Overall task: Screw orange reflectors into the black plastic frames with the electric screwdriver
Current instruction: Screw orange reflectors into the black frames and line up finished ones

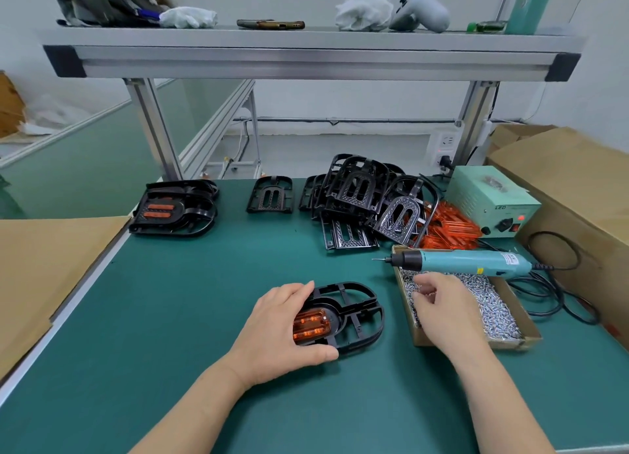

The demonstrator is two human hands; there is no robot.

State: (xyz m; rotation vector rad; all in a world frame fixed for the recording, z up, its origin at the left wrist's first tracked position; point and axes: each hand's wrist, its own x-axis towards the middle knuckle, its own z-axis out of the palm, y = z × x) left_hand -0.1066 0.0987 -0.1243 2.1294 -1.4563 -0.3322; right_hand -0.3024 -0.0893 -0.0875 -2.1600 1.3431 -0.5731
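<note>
A black plastic frame (357, 314) lies flat on the green mat in front of me, with an orange reflector (311, 326) seated in its left half. My left hand (282, 331) grips that frame from the left, thumb on its near edge, fingers on its far edge. My right hand (442, 303) reaches into the cardboard box of small silver screws (500, 314), fingertips pinched together among them; whether a screw is between them I cannot tell. The teal electric screwdriver (463, 261) rests untouched across the box's far rim, bit pointing left.
A stack of frames with orange reflectors (173, 208) sits at the back left, a single frame (270, 195) beside it, a heap of bare frames (364, 198) and loose orange reflectors (449, 230) at back right. A green power unit (490, 198), cables and cardboard boxes (571, 188) crowd the right.
</note>
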